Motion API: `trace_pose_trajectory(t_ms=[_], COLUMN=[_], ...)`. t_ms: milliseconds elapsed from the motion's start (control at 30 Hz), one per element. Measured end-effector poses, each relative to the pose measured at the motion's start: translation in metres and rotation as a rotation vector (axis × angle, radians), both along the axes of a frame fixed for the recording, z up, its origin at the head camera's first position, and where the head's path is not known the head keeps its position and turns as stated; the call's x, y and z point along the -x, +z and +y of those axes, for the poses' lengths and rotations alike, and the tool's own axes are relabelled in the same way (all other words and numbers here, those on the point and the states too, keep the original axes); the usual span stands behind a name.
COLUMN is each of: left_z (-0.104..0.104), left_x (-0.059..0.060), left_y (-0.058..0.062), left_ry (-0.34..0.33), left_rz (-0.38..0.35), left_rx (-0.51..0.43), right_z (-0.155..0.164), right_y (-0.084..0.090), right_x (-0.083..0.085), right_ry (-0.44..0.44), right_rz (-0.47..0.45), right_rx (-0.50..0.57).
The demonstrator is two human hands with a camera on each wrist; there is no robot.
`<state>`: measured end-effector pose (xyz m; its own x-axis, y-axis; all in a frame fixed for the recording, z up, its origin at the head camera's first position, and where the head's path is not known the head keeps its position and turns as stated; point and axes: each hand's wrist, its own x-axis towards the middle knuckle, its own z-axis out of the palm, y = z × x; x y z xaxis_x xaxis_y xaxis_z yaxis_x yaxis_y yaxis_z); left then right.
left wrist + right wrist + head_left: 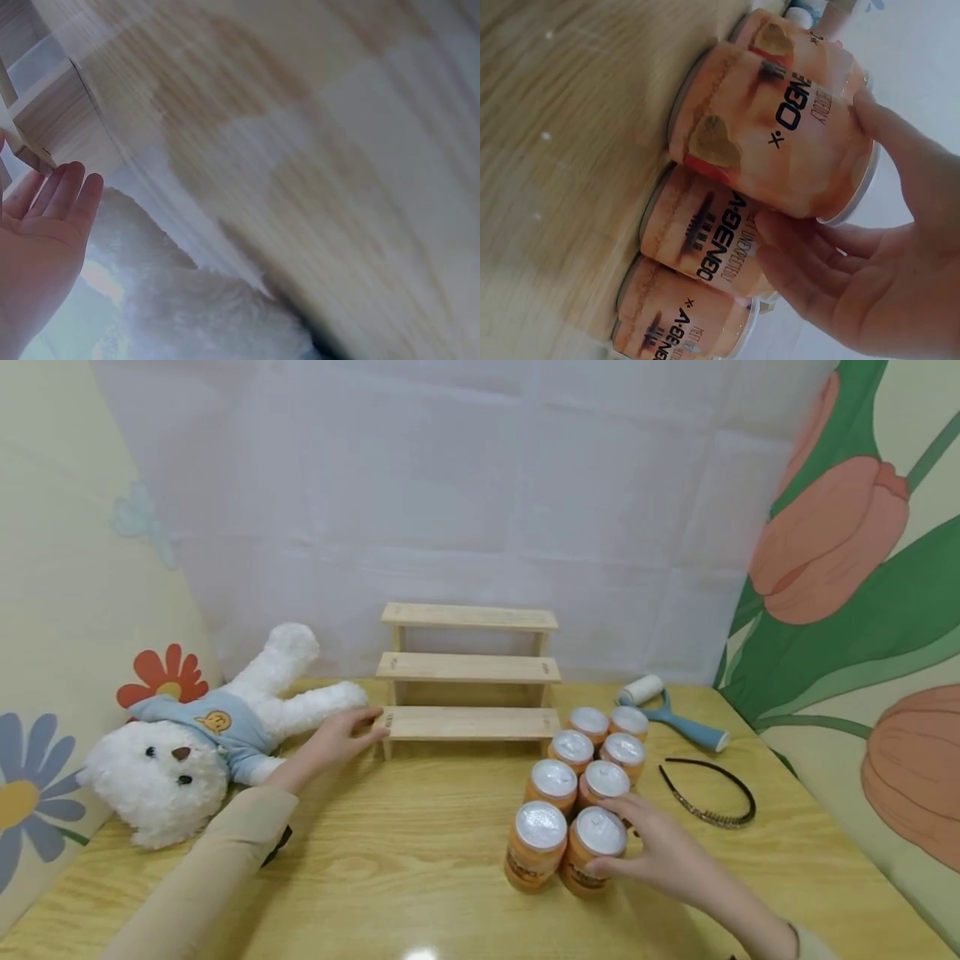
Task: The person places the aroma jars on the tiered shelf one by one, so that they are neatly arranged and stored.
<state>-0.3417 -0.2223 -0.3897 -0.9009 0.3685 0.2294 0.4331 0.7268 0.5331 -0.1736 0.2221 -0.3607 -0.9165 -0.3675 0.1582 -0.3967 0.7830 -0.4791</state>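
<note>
Several orange cans with silver lids stand in two rows on the wooden table (390,860), right of centre. My right hand (622,843) grips the nearest right can (596,847), thumb on its far side and fingers curled round its near side. In the right wrist view that can (780,142) sits between my right hand's (855,247) thumb and fingers, with other cans beside it. My left hand (352,731) touches the left end of the lowest step (468,723) of a three-step wooden riser with straight fingers. In the left wrist view the fingers (71,199) lie by the step's corner (52,124).
A white plush bear (187,752) in a blue shirt lies at the left, beside my left arm. A blue lint roller (667,710) and a black headband (708,793) lie right of the cans. Walls close in at back and sides.
</note>
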Motion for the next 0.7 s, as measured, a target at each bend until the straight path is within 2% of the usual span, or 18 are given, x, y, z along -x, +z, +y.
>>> trace_pose_trajectory(t_ms=[233, 467, 700], left_z=[-0.001, 0.000, 0.001], left_x=[-0.001, 0.001, -0.002], left_y=[0.001, 0.002, 0.001], left_ry=[0.006, -0.005, 0.001], left_rz=[-0.008, 0.044, 0.044], left_rx=[-0.001, 0.011, 0.019], right_z=[-0.006, -0.005, 0.004], right_y=[-0.004, -0.005, 0.006], right_x=[-0.001, -0.001, -0.006], right_ry=[-0.055, -0.091, -0.119], right_rz=[-0.060, -0.129, -0.094], right_rx=[0.083, 0.171, 0.171])
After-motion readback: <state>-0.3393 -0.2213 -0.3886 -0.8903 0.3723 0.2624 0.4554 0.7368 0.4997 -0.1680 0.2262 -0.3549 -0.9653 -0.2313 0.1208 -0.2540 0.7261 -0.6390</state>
